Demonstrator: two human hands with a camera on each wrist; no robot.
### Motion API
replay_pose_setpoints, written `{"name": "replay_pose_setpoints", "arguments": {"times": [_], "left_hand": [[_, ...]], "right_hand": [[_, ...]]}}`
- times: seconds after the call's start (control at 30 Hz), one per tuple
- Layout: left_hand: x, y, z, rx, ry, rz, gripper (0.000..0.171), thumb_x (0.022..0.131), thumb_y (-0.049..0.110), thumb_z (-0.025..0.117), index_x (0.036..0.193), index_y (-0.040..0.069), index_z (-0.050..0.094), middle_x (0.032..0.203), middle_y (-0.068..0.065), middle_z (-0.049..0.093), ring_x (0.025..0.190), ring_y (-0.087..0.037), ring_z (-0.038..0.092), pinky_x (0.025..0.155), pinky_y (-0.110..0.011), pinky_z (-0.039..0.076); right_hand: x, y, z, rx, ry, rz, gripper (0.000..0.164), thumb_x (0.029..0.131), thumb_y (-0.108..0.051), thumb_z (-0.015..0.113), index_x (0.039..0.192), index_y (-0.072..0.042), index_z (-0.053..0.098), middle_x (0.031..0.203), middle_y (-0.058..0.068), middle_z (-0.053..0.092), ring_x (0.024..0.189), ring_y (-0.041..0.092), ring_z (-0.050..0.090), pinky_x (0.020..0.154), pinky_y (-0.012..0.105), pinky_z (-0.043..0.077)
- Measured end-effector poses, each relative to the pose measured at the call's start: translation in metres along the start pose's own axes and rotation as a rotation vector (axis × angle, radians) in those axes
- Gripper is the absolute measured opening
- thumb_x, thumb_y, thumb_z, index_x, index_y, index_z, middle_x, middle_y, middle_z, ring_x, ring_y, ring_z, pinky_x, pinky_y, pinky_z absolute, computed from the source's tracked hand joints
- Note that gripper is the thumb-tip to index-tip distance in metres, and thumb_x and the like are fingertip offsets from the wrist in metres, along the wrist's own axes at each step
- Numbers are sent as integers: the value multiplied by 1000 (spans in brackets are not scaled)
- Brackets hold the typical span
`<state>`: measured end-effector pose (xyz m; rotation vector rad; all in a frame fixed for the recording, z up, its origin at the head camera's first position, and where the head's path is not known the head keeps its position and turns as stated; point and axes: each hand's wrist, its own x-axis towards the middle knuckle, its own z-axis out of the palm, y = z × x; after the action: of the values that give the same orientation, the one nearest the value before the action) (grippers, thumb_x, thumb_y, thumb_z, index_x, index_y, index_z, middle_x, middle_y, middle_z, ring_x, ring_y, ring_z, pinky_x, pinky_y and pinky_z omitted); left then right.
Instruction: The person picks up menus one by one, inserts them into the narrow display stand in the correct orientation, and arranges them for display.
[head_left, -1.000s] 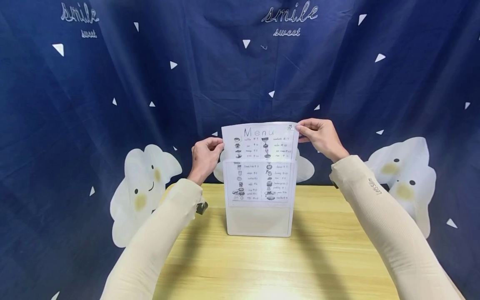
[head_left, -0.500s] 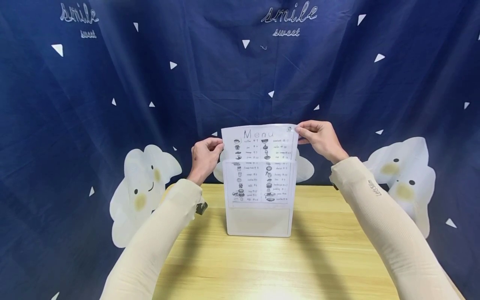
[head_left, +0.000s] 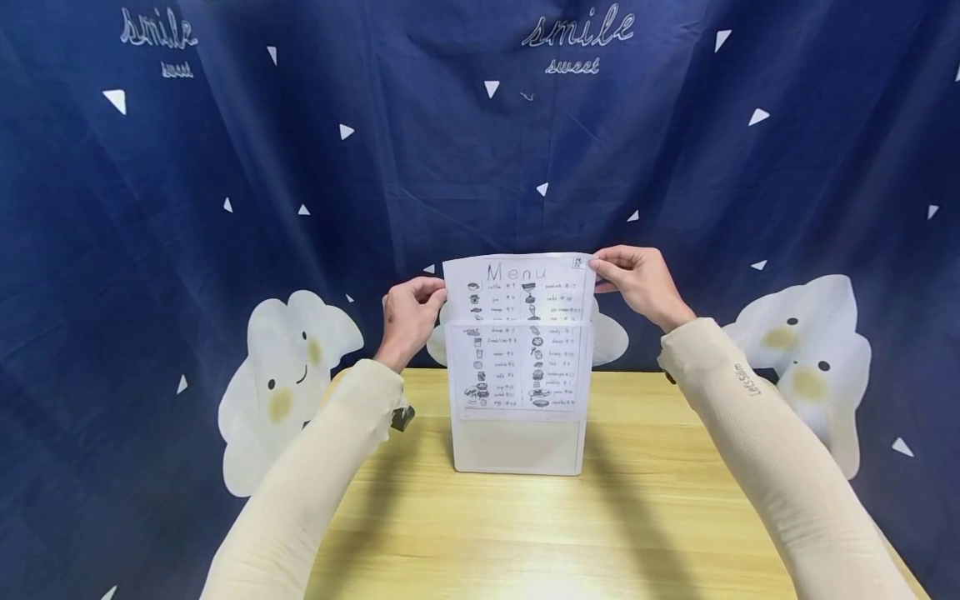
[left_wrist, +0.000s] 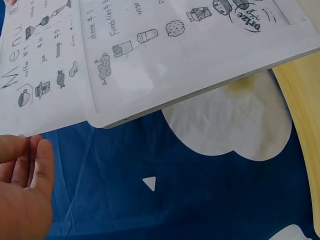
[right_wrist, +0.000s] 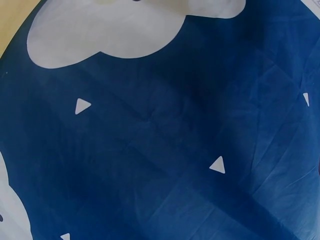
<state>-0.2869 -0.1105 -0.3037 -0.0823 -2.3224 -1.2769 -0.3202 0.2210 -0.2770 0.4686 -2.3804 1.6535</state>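
Observation:
A paper menu sheet point(head_left: 517, 287), with handwritten words and small food drawings, stands partly inside a clear, white-rimmed display holder point(head_left: 517, 447). Its upper part sticks out above the holder's top edge; the rest shows through the front, ending above a blank strip. My right hand point(head_left: 639, 283) pinches the sheet's top right corner between thumb and fingers. At the sheet's left edge, just under the top corner, my left hand point(head_left: 409, 315) pinches the paper. The left wrist view shows the left fingertips point(left_wrist: 44, 150) right at the edge of the menu. The right wrist view shows no hand.
The holder stands upright on a light wooden table point(head_left: 517, 533). Behind it hangs a dark blue curtain point(head_left: 450, 167) with white triangles and smiling clouds point(head_left: 288, 375). A dark wrist device point(head_left: 402, 416) shows at the left cuff.
The menu sheet has slid a little further down into the holder. My right hand has lowered slightly with its corner, while the left hand and the holder have hardly moved.

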Motion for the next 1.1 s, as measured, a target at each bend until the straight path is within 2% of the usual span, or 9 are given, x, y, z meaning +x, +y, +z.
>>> {"name": "replay_pose_setpoints", "arguments": {"times": [0.23,0.63,0.9,1.1], "left_hand": [[0,1,-1,-4,5,9,11,93,14,72,100,7,78,94,-7,75,84,-18,67,68,-27,50],[0,2,-1,-1,5,8,11,93,14,72,100,7,78,93,-7,75,84,-19,67,68,-27,49],[1,3,-1,-10,4,21,11,93,14,73,100,7,78,93,-8,75,85,-19,67,70,-29,50],[3,5,-3,-9,6,31,12,93,14,72,101,7,78,94,-8,75,86,-20,68,71,-29,50]], "right_hand": [[0,1,0,-1,1,6,20,97,-9,66,108,8,69,99,12,74,81,10,71,74,28,59],[-3,3,1,-27,-4,13,20,98,-9,65,109,7,69,104,17,72,82,9,70,74,28,59],[-5,6,1,-34,-5,22,21,98,-9,65,110,7,69,105,18,72,81,9,70,77,35,59],[-5,6,3,-9,-1,8,18,96,-5,66,108,8,70,103,19,72,80,10,71,73,30,59]]}}
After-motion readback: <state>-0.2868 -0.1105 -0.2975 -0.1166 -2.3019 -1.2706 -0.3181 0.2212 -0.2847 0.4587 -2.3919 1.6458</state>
